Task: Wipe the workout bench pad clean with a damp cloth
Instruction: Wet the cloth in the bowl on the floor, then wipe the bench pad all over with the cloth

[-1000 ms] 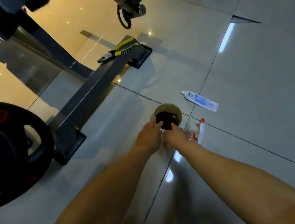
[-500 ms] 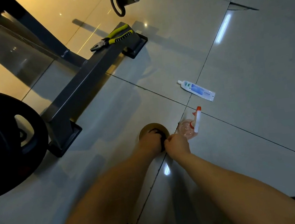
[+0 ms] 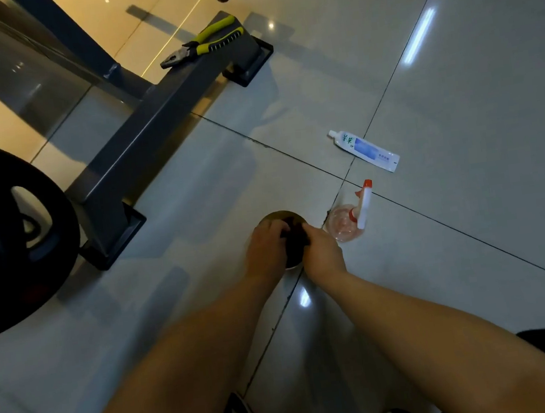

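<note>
A small round bowl stands on the tiled floor in front of me. Both hands are over it and grip a dark cloth between them. My left hand holds the cloth's left side with curled fingers. On its right side my right hand squeezes it. Most of the bowl and the cloth is hidden by the hands. The bench pad itself is out of view; only the bench's grey steel base bar shows at upper left.
A clear spray bottle with a red-tipped white nozzle lies just right of the bowl. A white tube lies beyond it. Yellow-handled pliers rest on the base bar. A black weight plate stands at left. My shoes show at the bottom.
Both hands have gone from the bowl's rim down onto the dark cloth and now bunch it between them. The view has tilted down and drawn closer.
</note>
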### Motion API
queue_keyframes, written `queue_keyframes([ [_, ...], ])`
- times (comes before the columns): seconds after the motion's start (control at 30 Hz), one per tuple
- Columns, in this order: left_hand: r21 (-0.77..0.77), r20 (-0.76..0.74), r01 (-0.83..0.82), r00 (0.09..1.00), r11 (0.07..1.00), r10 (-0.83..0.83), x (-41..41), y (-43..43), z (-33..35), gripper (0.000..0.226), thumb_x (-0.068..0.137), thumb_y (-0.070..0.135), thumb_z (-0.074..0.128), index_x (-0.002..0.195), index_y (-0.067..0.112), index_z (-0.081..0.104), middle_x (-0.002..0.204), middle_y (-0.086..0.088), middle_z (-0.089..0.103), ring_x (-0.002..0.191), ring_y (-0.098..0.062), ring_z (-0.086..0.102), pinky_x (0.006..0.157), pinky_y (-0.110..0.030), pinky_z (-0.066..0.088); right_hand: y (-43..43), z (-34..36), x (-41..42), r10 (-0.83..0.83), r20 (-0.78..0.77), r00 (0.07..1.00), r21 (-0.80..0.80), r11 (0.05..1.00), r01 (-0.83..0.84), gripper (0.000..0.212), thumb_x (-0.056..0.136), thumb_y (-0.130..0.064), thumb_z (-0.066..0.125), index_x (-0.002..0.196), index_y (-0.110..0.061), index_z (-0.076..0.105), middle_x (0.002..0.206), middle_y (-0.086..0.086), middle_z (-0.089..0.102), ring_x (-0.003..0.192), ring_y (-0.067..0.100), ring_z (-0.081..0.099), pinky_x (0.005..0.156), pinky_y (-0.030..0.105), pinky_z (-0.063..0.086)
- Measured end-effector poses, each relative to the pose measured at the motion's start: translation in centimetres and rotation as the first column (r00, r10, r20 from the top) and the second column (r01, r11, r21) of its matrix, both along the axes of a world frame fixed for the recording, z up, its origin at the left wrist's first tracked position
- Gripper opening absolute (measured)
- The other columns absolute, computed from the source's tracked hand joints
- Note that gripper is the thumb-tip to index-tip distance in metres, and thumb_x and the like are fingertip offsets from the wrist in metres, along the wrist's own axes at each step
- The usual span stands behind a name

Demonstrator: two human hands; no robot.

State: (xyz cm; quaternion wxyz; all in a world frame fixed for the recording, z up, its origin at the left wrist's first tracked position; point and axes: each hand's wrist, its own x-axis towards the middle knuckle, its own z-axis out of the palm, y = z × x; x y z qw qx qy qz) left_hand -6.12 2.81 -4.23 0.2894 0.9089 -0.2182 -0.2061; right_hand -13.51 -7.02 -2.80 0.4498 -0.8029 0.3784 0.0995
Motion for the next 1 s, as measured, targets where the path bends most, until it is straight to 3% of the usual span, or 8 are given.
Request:
queue_keyframes([
  [0.17,-0.127,-0.135,-0.238,0.966,0.963,0.221,-1.2,1.2,4.9,0.017,0.098,0.01,0.05,0.114,0.015,0.056,0.114,-0.003,0.049,0.092,-0.012,0.048,0.072,-0.006,0.036,0.7,2.8,0.6,0.093,-0.065,0.994,-0.028,0.995,-0.095,0.039,0.1,-0.041,0.043,0.138,-0.033,0.046,0.126,0.003,0.058,0.112,0.024,0.06,0.1,0.043,0.051],
  [0.27,-0.194,-0.214,-0.348,0.927,0.917,0.307,-1.8,2.2,9.3,0.013,0.098,0.011,0.053,0.108,0.018,0.055,0.111,-0.001,0.049,0.094,-0.011,0.049,0.074,0.001,0.035,1.4,7.2,1.1,0.032,0.055,0.998,0.067,0.997,-0.036,0.035,0.1,-0.031,0.049,0.135,-0.028,0.053,0.129,0.0,0.06,0.115,0.018,0.059,0.103,0.036,0.048],
  [0.37,-0.217,-0.342,-0.508,0.84,0.834,0.422,-2.3,3.2,15.9,0.012,0.099,0.012,0.053,0.105,0.022,0.053,0.113,-0.003,0.054,0.097,-0.013,0.055,0.072,-0.004,0.042,2.8,14.4,1.1,-0.019,0.113,0.993,0.228,0.974,-0.007,0.033,0.102,-0.022,0.049,0.135,-0.021,0.056,0.125,0.002,0.061,0.113,0.016,0.057,0.101,0.031,0.046],
  [0.5,-0.196,-0.508,-0.668,0.695,0.718,0.508,-2.7,5.9,27.1,0.009,0.102,0.014,0.049,0.11,0.019,0.049,0.111,-0.003,0.059,0.089,-0.011,0.058,0.059,-0.009,0.046,5.6,25.8,1.6,0.062,0.054,0.997,0.184,0.98,-0.071,0.025,0.1,-0.011,0.043,0.114,-0.011,0.064,0.101,0.011,0.066,0.092,0.025,0.063,0.082,0.038,0.053],
  [0.63,-0.126,-0.484,-0.688,0.671,0.714,0.561,-3.7,10.1,40.1,0.009,0.104,0.019,0.047,0.111,0.016,0.043,0.097,0.0,0.055,0.078,-0.005,0.054,0.053,-0.013,0.041,9.5,38.7,1.3,0.125,0.015,0.992,0.223,0.967,-0.125,0.026,0.102,-0.018,0.04,0.11,-0.009,0.064,0.099,0.012,0.068,0.09,0.028,0.064,0.076,0.04,0.054],
  [0.77,-0.152,-0.434,-0.732,0.654,0.665,0.62,-6.1,15.3,53.1,0.009,0.102,0.02,0.05,0.109,0.016,0.045,0.096,0.0,0.057,0.081,-0.009,0.055,0.062,-0.019,0.038,14.4,52.1,-0.6,0.127,0.036,0.991,0.334,0.933,-0.132,0.028,0.105,-0.023,0.039,0.11,-0.012,0.063,0.096,0.007,0.066,0.09,0.023,0.063,0.076,0.036,0.054],
  [0.87,-0.169,-0.436,-0.812,0.57,0.559,0.696,-9.6,19.8,61.7,0.011,0.102,0.022,0.05,0.112,0.019,0.047,0.1,0.001,0.057,0.088,-0.011,0.056,0.068,-0.025,0.041,19.2,60.5,-2.8,0.177,0.065,0.982,0.445,0.876,-0.187,0.024,0.105,-0.029,0.04,0.11,-0.02,0.061,0.107,0.011,0.067,0.1,0.027,0.065,0.088,0.046,0.056],
  [1.0,-0.185,-0.41,-0.87,0.491,0.457,0.768,-14.6,26.6,70.0,0.02,0.101,0.022,0.05,0.121,0.022,0.052,0.115,-0.003,0.062,0.101,-0.019,0.059,0.08,-0.03,0.051,25.8,69.1,-6.6,0.298,0.101,0.949,0.515,0.801,-0.306,0.023,0.105,-0.017,0.045,0.122,-0.016,0.059,0.108,0.013,0.067,0.088,0.025,0.069,0.059,0.032,0.057],
])
